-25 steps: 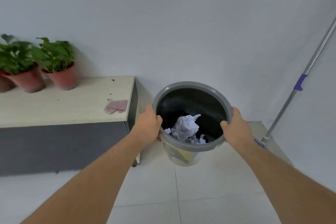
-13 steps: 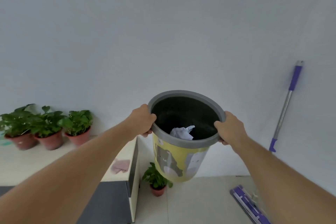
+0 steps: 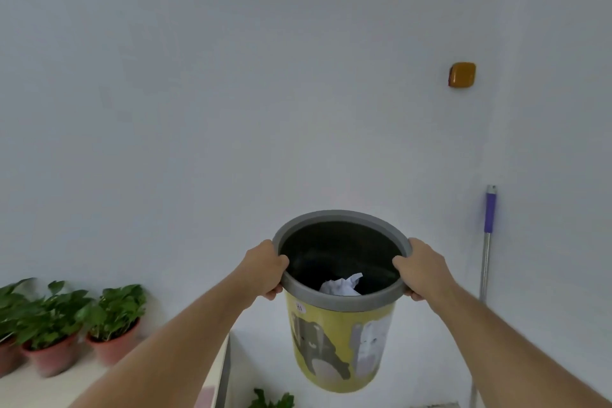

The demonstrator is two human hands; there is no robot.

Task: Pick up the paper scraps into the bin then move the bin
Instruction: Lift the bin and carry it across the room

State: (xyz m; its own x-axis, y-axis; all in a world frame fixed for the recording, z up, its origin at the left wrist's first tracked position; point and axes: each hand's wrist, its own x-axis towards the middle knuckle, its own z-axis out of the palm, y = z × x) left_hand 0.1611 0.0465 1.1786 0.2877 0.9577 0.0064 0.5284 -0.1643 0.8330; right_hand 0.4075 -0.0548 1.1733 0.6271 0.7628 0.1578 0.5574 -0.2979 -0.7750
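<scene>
Both arms reach forward, and the bin (image 3: 341,334) now hangs well clear of the floor at chest height, where a second ago it sat low beside the table (image 3: 212,374); it has risen steadily and the view has tipped up with it, so the floor has dropped out of sight. The left hand (image 3: 265,270) has its grip clenched on the grey rim, thumb hooked inside and fingers curled under the lip, and the right hand (image 3: 422,270) grasps the opposite side the same way. Inside, the crumpled paper scraps (image 3: 342,286) lie at the bottom, so the collecting looks finished and the carrying part is under way. The near rim hides most of the scraps, so how many there are cannot be told. The bin's underside is out of view. Below it only the leaf tips of a small plant (image 3: 270,401) show, cut off by the frame. Left, the potted plants (image 3: 76,325) are blurred. The mop handle (image 3: 488,242) leans on the wall, its head hidden.
</scene>
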